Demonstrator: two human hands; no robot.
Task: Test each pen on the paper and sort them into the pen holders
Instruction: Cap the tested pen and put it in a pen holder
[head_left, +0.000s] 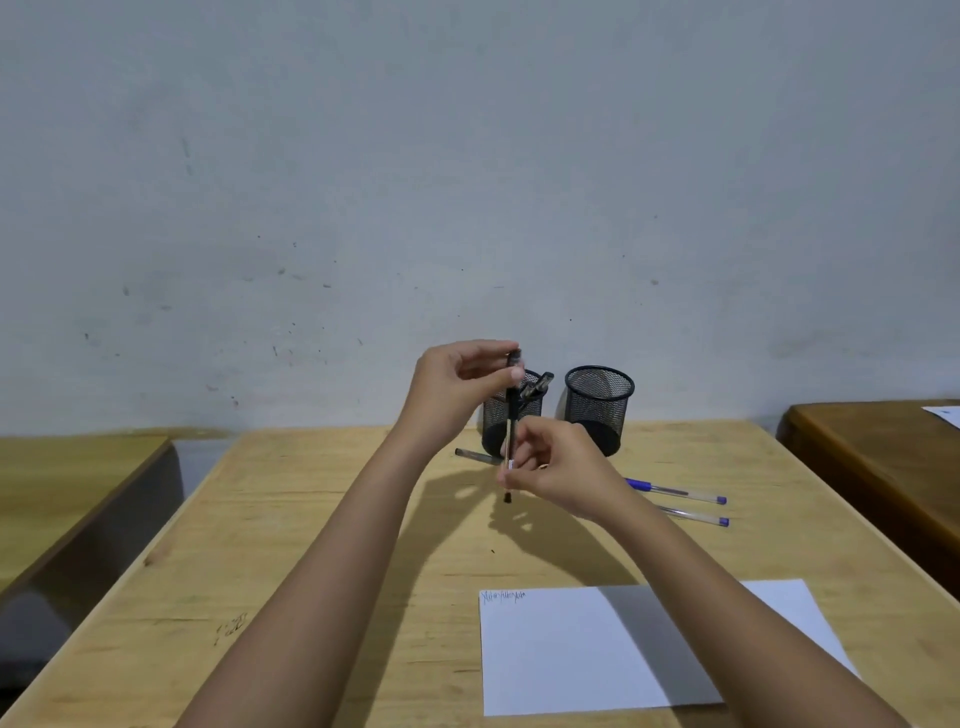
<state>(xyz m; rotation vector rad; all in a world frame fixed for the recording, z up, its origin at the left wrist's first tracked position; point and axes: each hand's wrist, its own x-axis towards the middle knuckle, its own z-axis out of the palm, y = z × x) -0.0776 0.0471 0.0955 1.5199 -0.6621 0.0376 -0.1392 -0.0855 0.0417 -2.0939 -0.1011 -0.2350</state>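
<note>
I hold a black pen (511, 415) upright above the desk. My left hand (457, 384) pinches its cap end at the top, and my right hand (550, 467) grips the barrel lower down. Behind it stand two black mesh pen holders: the left holder (496, 423) has a pen or two inside, and the right holder (599, 410) looks empty. A dark pen (475, 456) lies by the left holder. Two blue-capped pens (675, 489) (698, 517) lie to the right. The white paper (561, 654) carries scribbles at its top left corner.
The wooden desk (322, 545) runs back to a grey wall. A second desk (67, 483) stands at the left and a darker one (878, 447) at the right, with a sheet on it.
</note>
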